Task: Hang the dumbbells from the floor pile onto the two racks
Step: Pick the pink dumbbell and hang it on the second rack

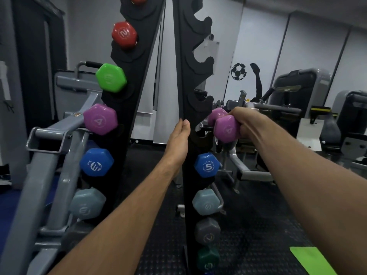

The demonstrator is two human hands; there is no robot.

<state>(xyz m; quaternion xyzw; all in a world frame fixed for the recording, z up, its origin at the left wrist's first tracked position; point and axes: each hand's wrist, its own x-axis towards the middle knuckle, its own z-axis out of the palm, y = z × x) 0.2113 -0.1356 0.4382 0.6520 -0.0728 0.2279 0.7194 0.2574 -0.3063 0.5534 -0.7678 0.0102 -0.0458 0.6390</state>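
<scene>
The right hand grips the purple dumbbell by its handle, just beside the right rack's outer-edge notch above the blue one, while the left hand, fingers straight, braces that rack's inner edge, likely steadying it.

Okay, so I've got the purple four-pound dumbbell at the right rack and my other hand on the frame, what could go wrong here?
1. The right hand holds the purple dumbbell by one end only, so the grip could slip and it could fall onto the blue dumbbell below.
2. The left hand rests on the right rack edge beside the open slot; its fingers could get pinched if the dumbbell swings in.
</scene>
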